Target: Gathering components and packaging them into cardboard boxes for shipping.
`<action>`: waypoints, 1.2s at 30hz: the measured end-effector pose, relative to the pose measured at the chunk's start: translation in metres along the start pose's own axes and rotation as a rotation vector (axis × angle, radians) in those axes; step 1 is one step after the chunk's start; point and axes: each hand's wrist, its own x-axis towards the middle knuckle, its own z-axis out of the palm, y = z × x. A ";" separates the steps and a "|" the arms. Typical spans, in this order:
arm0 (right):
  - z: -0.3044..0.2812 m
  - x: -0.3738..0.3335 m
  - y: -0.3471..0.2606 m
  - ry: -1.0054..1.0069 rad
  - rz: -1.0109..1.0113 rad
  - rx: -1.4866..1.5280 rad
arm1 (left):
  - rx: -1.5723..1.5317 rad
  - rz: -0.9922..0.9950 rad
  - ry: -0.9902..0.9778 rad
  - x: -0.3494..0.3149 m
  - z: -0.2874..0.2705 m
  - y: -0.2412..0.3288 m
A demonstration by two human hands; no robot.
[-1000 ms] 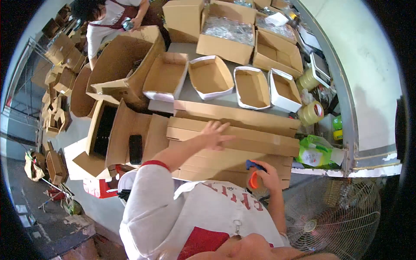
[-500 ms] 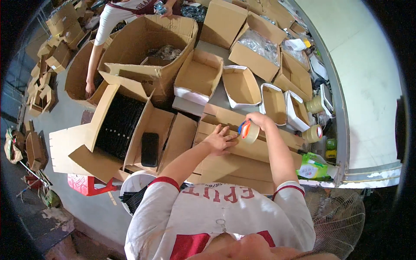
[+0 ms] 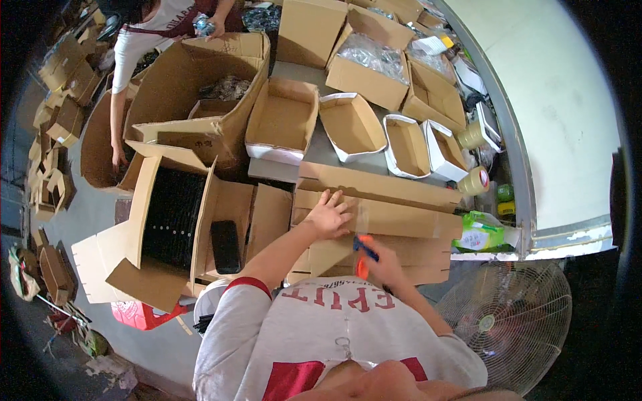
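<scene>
A brown cardboard carton point(image 3: 408, 219) lies in front of me with its long flaps folded over. My left hand point(image 3: 329, 217) rests on it near its left end, palm down with fingers spread. In my right hand point(image 3: 384, 264) is an orange and blue tape dispenser point(image 3: 363, 256), held by its handle at the carton's near side, close to my shirt. A shiny strip of tape point(image 3: 362, 217) shows on the cardboard just right of my left fingers. The tape roll itself is mostly hidden.
Left stands an open carton of black, flat pieces point(image 3: 175, 210), with a black phone point(image 3: 226, 247) beside it. Several shallow trays point(image 3: 352, 127) line the back. Tape rolls point(image 3: 475, 180) lie at right; a fan point(image 3: 501, 321) stands nearer. A co-worker's arm point(image 3: 117, 127) reaches into a large box.
My right hand has drawn the tape dispenser from the carton's top toward my body and down its near side. My left hand stays on the carton. The whole view has shifted slightly.
</scene>
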 end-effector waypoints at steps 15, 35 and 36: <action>-0.069 -0.007 -0.014 0.190 0.150 -0.109 | 0.094 -0.246 -0.282 0.074 0.021 0.065; 0.034 0.220 -0.018 -0.865 -0.475 0.123 | -0.820 -1.426 1.400 0.032 0.064 0.079; 0.045 0.230 -0.022 -0.899 -0.490 0.162 | -0.814 -1.523 1.336 0.034 0.055 0.076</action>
